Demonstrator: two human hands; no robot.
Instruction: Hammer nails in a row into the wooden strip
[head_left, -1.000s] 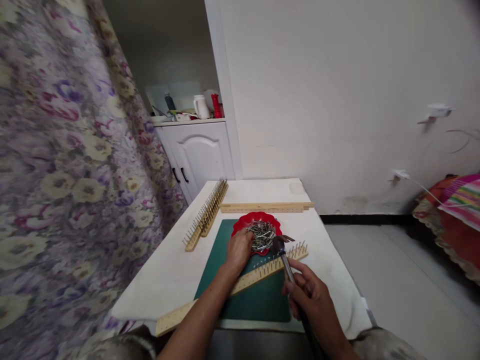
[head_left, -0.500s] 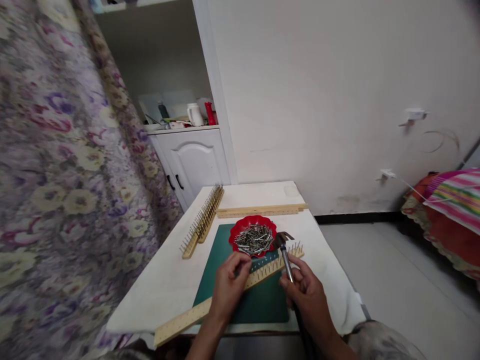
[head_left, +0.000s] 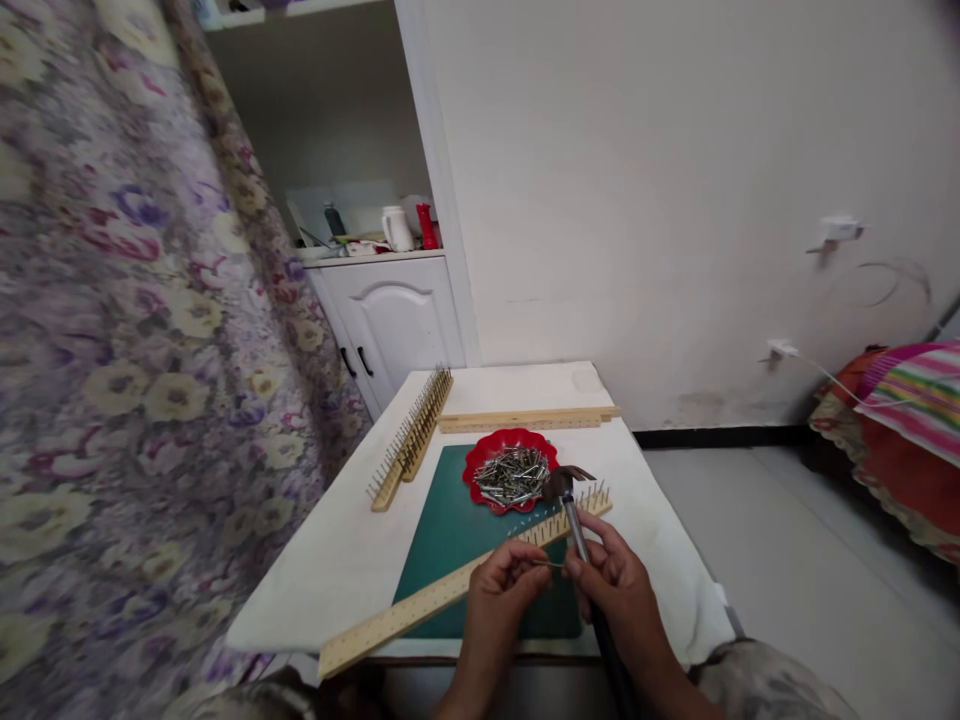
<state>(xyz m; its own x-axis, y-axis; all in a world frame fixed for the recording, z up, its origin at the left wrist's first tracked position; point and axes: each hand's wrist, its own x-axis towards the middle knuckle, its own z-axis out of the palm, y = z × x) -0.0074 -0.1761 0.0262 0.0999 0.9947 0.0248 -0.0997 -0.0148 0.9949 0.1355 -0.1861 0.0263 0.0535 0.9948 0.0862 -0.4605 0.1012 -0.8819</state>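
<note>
My left hand (head_left: 499, 595) pinches a thin nail (head_left: 553, 565) above the green cutting mat (head_left: 454, 530), its tip pointing right toward my other hand. My right hand (head_left: 622, 600) grips the handle of a claw hammer (head_left: 568, 495), whose head hovers over the right end of a long wooden strip (head_left: 420, 607). That strip lies diagonally across the mat and has a row of nails standing at its right end. Just behind it sits a red dish (head_left: 480, 460) filled with loose nails.
The white table (head_left: 337, 560) also carries nail-studded wooden strips (head_left: 411, 438) at the left and plain wooden strips (head_left: 525, 419) at the back. A floral curtain (head_left: 135, 350) hangs at the left. A white cabinet (head_left: 394, 320) stands behind; striped bedding (head_left: 900, 410) lies at the right.
My left hand left the red dish and drew back toward me, now pinching a nail close to my right hand. The hammer stayed nearly in place.
</note>
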